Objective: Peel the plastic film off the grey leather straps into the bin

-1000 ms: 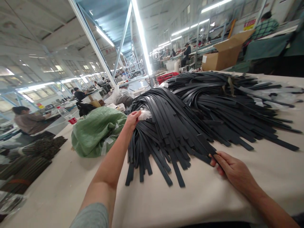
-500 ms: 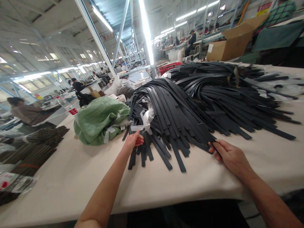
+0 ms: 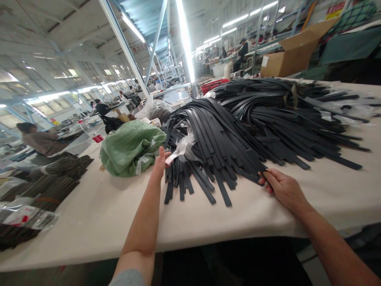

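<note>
A large pile of dark flat strips lies fanned over the cream-covered table, ends pointing toward me. My right hand pinches the end of a dark strip at the pile's right front. At the pile's left side, my left hand has its fingers closed on one end of a crumpled whitish plastic piece, which rests against the strips. A second heap of dark strips lies behind and to the right.
Left of the pile sits a green woven sack. Brown strip bundles lie at the far left. Behind are a red basket, a cardboard box, a clear bottle and seated people.
My left hand has moved up and left, drawing the plastic piece's end outward from the strips. The right hand still pinches the strip; the camera view has shifted slightly.
</note>
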A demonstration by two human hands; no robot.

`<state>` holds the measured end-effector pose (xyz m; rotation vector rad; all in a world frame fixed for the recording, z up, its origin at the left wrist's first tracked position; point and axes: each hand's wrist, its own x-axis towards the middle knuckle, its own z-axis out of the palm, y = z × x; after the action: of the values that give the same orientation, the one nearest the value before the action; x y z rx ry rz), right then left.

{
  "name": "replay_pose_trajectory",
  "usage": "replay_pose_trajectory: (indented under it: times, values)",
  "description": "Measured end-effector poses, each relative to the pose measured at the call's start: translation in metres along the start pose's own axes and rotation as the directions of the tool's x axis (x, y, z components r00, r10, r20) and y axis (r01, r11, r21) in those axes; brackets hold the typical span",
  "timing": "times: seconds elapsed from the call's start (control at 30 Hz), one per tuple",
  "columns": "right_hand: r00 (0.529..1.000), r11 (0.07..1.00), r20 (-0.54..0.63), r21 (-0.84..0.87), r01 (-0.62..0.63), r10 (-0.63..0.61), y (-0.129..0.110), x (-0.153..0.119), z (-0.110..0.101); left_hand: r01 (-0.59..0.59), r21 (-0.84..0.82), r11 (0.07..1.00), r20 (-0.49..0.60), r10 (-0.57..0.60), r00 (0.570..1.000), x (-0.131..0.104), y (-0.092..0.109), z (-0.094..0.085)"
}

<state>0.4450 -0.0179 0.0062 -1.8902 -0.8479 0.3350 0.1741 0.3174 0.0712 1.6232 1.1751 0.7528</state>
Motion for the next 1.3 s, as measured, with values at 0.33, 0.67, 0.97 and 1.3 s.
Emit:
replay_pose_trajectory:
  times: [0.33, 0.67, 0.97, 1.3]
  values:
    - [1.0, 0.998, 0.019, 0.057, -0.021, 0.02, 0.018, 0.007, 0.004, 0.173, 0.061, 0.983, 0.382, -0.183, 0.906, 0.003, 0.002, -0.015]
    - [1.0, 0.998, -0.003, 0.068, 0.004, -0.004, 0.015, 0.009, 0.003, 0.187, 0.187, 0.964, 0.534, -0.26, 0.805, -0.023, 0.012, -0.018]
    - [0.999, 0.999, -0.018, 0.024, 0.039, -0.038, 0.003, 0.004, 0.0, 0.222, -0.284, 0.933, 0.408, -0.092, 0.908, -0.111, 0.016, -0.076]
    - [1.0, 0.999, -0.022, -0.041, 0.02, -0.021, -0.004, 0.005, -0.004, -0.136, -0.79, 0.598, -0.482, -0.468, 0.74, -0.341, -0.106, -0.263]
